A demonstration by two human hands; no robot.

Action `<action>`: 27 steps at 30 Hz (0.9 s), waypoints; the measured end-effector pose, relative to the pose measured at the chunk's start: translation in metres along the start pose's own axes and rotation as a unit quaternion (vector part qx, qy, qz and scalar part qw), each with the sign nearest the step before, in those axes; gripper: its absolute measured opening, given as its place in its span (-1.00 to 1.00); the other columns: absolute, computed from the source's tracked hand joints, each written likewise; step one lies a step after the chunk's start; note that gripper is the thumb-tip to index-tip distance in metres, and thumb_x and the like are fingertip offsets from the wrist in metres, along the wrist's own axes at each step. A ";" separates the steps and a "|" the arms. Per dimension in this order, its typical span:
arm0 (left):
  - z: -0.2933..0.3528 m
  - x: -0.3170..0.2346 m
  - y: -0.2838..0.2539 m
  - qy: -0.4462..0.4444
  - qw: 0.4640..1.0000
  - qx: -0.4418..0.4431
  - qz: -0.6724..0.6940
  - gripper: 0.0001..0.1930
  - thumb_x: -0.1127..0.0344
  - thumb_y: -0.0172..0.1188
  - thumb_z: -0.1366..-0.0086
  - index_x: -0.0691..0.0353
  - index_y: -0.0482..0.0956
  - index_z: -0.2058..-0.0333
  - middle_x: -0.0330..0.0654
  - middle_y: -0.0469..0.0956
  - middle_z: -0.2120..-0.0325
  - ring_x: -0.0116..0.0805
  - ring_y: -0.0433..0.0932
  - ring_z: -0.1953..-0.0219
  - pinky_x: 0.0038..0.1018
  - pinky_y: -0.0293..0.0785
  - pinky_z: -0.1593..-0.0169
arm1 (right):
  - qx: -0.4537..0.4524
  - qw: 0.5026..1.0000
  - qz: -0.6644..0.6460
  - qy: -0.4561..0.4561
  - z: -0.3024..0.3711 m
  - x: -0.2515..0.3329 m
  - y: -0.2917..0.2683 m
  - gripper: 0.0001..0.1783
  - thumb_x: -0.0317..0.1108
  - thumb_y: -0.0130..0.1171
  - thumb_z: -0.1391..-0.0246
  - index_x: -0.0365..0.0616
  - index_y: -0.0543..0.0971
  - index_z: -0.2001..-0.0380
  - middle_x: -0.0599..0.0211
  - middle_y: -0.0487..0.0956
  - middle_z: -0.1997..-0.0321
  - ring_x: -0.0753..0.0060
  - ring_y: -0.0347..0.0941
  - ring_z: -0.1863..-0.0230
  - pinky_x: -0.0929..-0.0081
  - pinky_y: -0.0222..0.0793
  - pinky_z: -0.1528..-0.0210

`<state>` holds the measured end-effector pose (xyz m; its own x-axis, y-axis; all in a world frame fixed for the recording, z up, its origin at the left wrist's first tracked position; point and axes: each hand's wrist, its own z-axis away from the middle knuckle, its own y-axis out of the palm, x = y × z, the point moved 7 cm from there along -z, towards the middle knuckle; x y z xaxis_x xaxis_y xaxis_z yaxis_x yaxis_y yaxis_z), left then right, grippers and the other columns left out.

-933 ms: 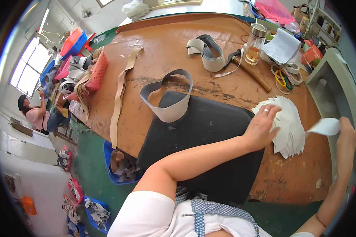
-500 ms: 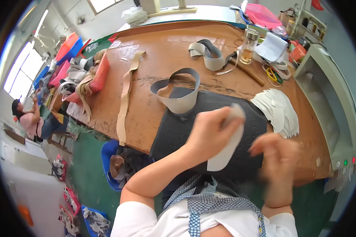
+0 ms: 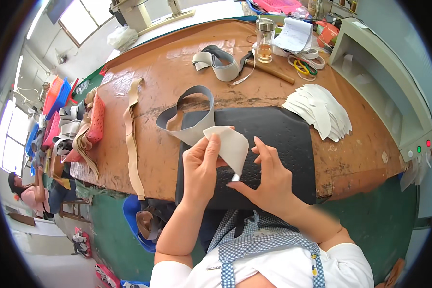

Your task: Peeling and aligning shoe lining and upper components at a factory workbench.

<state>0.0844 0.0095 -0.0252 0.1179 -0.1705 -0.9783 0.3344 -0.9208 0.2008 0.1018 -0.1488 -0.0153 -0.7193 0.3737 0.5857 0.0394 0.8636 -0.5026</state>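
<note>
Above the black pad (image 3: pixel 273 139), my left hand (image 3: pixel 200 165) pinches a thin white cut piece (image 3: pixel 233 146) between thumb and fingers. The piece looks bent, its narrow end pointing down toward my other hand. My right hand (image 3: pixel 271 185) is beside that end with thumb and fingers spread, the thumb tip close to it; whether they touch I cannot tell. A looped grey strip (image 3: pixel 197 127) lies just behind my left hand, partly on the pad. To the right, a fanned pile of similar white pieces (image 3: pixel 321 113) rests on the brown table (image 3: pixel 163 139).
A beige strip (image 3: pixel 133 139) lies on the left, near a red basket (image 3: pixel 97 117) of strips. At the back are a coiled grey strip (image 3: pixel 223 67), a wooden-handled hammer (image 3: pixel 271 73), a glass bottle (image 3: pixel 265 41) and scissors (image 3: pixel 302 67). A grey machine (image 3: pixel 389 91) borders the right side.
The white piece, earlier hanging downward from my left hand, is now turned and bent upward. My right hand has come in from the right to the piece. The whole view has shifted.
</note>
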 end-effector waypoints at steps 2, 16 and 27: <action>0.000 -0.001 0.012 0.009 1.000 0.011 0.019 -0.59 0.20 -0.01 -0.52 0.50 0.54 -0.03 -0.03 0.62 0.06 -0.36 0.65 0.11 -0.42 0.68 0.12 | 0.027 0.999 0.004 0.018 0.000 -0.016 0.015 -0.16 -0.28 0.51 0.15 -0.30 0.35 -0.19 0.11 0.53 0.08 0.24 0.59 0.26 0.41 0.55 0.36; -0.031 0.001 0.012 -0.005 0.999 0.040 0.036 -0.53 0.16 -0.21 -0.57 0.44 0.57 0.02 -0.06 0.63 0.16 -0.32 0.63 0.10 -0.35 0.70 0.10 | 0.031 0.999 -0.027 0.025 -0.012 -0.038 0.020 -0.50 -0.58 0.13 -0.03 -0.30 0.50 -0.12 0.00 0.66 0.18 0.04 0.65 0.20 0.25 0.58 0.26; -0.082 0.028 -0.081 0.061 0.761 0.024 -0.646 -0.54 0.12 0.29 -0.25 0.35 0.55 0.00 0.12 0.59 0.09 0.09 0.52 -0.04 -0.18 0.41 -0.12 | 0.134 0.706 -0.558 0.414 0.023 -0.095 0.061 -0.74 -0.41 0.15 -0.27 -0.30 0.62 0.04 0.32 0.68 0.21 0.58 0.59 0.26 0.55 0.53 0.15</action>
<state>0.1373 0.1086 -0.0644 -0.1936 0.9180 -0.3460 0.2105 -0.3056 -0.9286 0.1567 -0.1397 -0.1159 0.4584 -0.3243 0.8275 -0.4444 0.7227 0.5294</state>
